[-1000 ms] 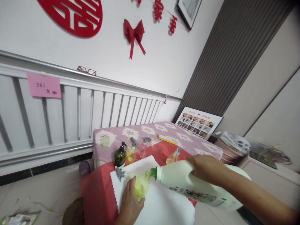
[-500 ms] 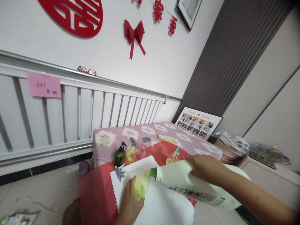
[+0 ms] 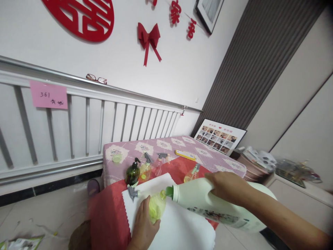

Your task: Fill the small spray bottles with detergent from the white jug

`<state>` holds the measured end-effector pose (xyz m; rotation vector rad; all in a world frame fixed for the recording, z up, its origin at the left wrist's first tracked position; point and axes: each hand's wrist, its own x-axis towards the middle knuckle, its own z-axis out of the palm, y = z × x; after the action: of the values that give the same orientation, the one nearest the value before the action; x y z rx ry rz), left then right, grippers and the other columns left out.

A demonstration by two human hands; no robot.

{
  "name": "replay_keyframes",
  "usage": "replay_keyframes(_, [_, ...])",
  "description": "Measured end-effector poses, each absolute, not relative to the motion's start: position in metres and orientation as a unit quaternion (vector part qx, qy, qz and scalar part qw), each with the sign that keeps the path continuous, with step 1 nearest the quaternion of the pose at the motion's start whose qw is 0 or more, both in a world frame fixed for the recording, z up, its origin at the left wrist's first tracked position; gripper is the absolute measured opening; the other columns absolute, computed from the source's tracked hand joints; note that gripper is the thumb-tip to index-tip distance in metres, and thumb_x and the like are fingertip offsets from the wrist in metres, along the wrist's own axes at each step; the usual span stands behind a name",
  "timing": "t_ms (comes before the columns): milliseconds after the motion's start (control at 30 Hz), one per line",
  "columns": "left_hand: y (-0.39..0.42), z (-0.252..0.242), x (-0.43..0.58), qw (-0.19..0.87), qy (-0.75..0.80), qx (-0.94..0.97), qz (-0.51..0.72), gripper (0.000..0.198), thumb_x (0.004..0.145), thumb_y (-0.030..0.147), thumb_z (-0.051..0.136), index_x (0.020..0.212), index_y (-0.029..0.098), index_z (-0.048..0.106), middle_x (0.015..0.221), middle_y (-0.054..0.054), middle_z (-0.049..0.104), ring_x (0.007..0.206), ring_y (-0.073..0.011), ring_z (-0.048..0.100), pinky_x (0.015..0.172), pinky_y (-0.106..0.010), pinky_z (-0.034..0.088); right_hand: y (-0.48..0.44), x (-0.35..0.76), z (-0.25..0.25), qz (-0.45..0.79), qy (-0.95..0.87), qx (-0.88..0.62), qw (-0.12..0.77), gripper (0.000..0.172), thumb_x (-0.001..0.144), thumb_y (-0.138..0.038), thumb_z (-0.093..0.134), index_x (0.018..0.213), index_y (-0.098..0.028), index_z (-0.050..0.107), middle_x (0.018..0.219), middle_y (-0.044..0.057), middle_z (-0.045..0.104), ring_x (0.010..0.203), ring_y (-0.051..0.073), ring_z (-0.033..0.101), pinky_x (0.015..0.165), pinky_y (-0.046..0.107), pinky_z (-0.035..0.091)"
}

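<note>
Your left hand [image 3: 145, 222] grasps a round, yellow-green bottle [image 3: 157, 207] near the white mat's [image 3: 184, 227] scalloped left edge. Your right hand [image 3: 226, 187] clasps a pale-green plastic jug [image 3: 194, 195].

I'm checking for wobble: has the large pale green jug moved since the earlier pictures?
No, not visibly: judged against the dark green pump bottle, the jug in the right hand keeps the same place and tilt.

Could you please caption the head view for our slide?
Left hand holds a bottle; right hand holds a jug, spout at the bottle's mouth.
</note>
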<state>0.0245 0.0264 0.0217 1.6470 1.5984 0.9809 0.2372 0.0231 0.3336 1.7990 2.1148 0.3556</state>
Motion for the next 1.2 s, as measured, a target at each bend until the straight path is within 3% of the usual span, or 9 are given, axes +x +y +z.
replay_keyframes(1200, [0.0265, 0.0192, 0.0242, 0.299, 0.606, 0.634, 0.375, 0.083, 0.069, 0.021, 0.057, 0.147, 0.010, 0.031, 0.152, -0.017, 0.049, 0.144, -0.0275, 0.044, 0.123, -0.037, 0.034, 0.0191, 0.2362, 0.3346, 0.127, 0.745, 0.631, 0.175, 0.031, 0.071, -0.014, 0.052, 0.096, -0.019, 0.071, 0.093, 0.016, 0.080, 0.086, 0.036, 0.075, 0.060, 0.034, 0.033])
